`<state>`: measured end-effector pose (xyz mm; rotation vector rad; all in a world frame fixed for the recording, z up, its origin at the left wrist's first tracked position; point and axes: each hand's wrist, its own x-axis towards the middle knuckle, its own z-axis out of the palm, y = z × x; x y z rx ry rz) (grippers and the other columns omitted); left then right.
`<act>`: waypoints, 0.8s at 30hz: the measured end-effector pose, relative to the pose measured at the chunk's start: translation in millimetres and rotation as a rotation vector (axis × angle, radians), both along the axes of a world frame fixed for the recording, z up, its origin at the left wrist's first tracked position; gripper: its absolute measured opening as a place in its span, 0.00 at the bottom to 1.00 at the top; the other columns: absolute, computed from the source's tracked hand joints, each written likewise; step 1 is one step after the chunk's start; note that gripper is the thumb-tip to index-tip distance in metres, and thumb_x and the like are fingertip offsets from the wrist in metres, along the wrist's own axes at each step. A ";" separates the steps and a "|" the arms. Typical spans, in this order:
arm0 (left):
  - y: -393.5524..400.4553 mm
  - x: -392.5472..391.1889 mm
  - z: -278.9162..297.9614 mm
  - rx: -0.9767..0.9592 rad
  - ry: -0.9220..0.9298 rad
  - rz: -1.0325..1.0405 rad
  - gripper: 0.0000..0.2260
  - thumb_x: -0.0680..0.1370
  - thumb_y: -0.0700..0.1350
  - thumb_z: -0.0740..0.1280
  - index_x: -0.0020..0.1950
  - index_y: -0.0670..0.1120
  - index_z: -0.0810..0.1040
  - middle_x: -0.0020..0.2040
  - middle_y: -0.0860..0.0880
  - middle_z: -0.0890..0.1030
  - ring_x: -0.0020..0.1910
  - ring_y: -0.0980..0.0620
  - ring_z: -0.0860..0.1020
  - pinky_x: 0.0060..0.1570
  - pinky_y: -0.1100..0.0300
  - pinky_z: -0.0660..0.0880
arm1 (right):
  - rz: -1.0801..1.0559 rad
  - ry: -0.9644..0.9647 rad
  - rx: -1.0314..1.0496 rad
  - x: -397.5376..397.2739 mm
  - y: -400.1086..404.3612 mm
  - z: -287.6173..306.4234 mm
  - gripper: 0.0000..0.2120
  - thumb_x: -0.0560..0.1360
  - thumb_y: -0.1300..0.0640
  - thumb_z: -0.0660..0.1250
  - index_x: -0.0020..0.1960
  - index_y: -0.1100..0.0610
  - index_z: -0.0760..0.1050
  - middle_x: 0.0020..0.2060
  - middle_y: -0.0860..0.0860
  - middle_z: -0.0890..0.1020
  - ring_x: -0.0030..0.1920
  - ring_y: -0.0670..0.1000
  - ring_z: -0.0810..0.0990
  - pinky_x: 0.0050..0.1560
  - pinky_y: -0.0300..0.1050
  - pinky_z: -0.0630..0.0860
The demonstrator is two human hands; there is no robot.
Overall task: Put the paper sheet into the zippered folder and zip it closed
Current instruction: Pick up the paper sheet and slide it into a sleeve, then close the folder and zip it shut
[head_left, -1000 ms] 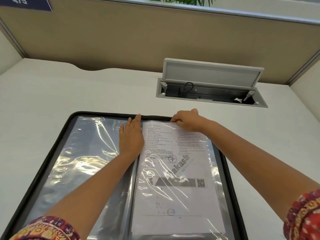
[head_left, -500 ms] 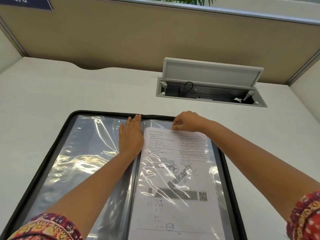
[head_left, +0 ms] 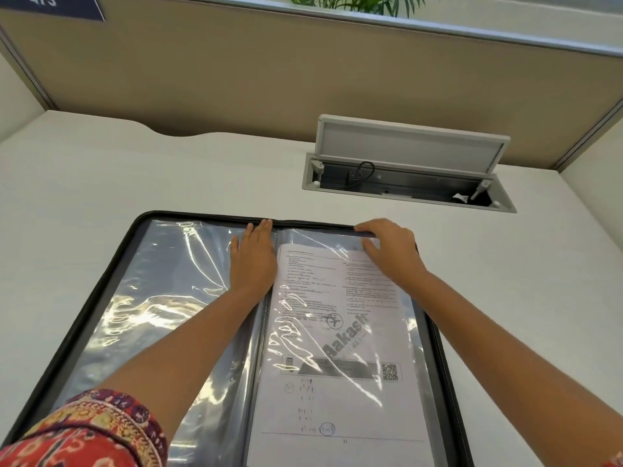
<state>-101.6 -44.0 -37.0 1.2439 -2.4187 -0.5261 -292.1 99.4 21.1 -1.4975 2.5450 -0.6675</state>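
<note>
folder: your zippered folder (head_left: 111, 298) lies open flat on the white desk (head_left: 168, 170), black zip edge all round, both halves lined with glossy, wrinkled clear sleeves
sheet: the paper sheet (head_left: 340, 365) is inside the right-half sleeve (head_left: 337, 241), long axis running away from you, top edge just short of the sleeve mouth; printed text, a QR code and some handwriting show through the plastic
left hand: your left hand (head_left: 253, 261) lies flat, fingers straight, pressing the left-half plastic right beside the spine, fingertips at the top edge
right hand: your right hand (head_left: 391, 251) sits on the top right of the sleeve, over the sheet's upper corner, fingers bent across the top rim; gripping or just pressing, can't tell
key relation: sheet is directly under and toward you from the right hand; that hand is the nearer one
step: looks like insertion is about done; close and zip not started
materials: thin slippery film, glare heavy; paper limp; folder shell stiffer
background: open cable box (head_left: 408, 163) with raised lid set in the desk, well beyond the folder
</note>
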 end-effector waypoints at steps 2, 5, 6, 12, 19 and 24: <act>-6.0 -1.4 5.3 0.060 -0.010 -0.034 0.21 0.79 0.42 0.56 0.72 0.43 0.61 0.74 0.44 0.63 0.74 0.44 0.56 0.72 0.45 0.50 | -0.103 -0.009 -0.029 13.7 22.4 -6.6 0.16 0.77 0.53 0.62 0.64 0.50 0.71 0.65 0.50 0.74 0.66 0.51 0.69 0.70 0.56 0.56; -17.9 3.1 16.8 0.197 0.014 -0.115 0.23 0.78 0.46 0.62 0.71 0.43 0.63 0.75 0.43 0.60 0.74 0.42 0.54 0.72 0.45 0.52 | -0.240 -0.014 0.101 32.4 49.2 -14.9 0.25 0.77 0.49 0.61 0.71 0.51 0.61 0.74 0.53 0.60 0.74 0.54 0.54 0.72 0.60 0.44; -19.9 8.2 19.4 0.216 0.022 -0.134 0.25 0.77 0.47 0.63 0.72 0.43 0.62 0.75 0.43 0.59 0.74 0.42 0.53 0.72 0.45 0.53 | -0.260 -0.037 0.129 38.7 57.4 -16.8 0.27 0.77 0.47 0.60 0.72 0.51 0.57 0.75 0.54 0.56 0.75 0.55 0.49 0.73 0.60 0.42; -15.5 68.2 16.7 0.079 -0.091 -0.093 0.22 0.77 0.45 0.63 0.69 0.42 0.66 0.73 0.41 0.64 0.71 0.40 0.61 0.70 0.45 0.60 | -0.176 -0.038 0.222 79.0 108.0 -38.9 0.33 0.73 0.33 0.48 0.74 0.45 0.49 0.76 0.48 0.44 0.75 0.53 0.38 0.72 0.59 0.37; -17.6 126.5 17.7 -0.131 -0.372 -0.041 0.21 0.78 0.51 0.58 0.69 0.42 0.67 0.71 0.41 0.67 0.69 0.41 0.65 0.65 0.44 0.65 | -0.205 0.007 0.216 86.6 123.7 -52.7 0.25 0.78 0.40 0.47 0.74 0.40 0.48 0.76 0.43 0.47 0.76 0.50 0.41 0.74 0.61 0.40; -21.1 160.4 28.4 -0.131 -0.395 0.224 0.16 0.76 0.49 0.62 0.59 0.42 0.72 0.68 0.40 0.69 0.66 0.38 0.65 0.59 0.39 0.66 | -0.209 0.018 0.215 87.6 121.1 -53.7 0.25 0.78 0.41 0.47 0.74 0.41 0.49 0.76 0.44 0.48 0.76 0.51 0.42 0.73 0.62 0.42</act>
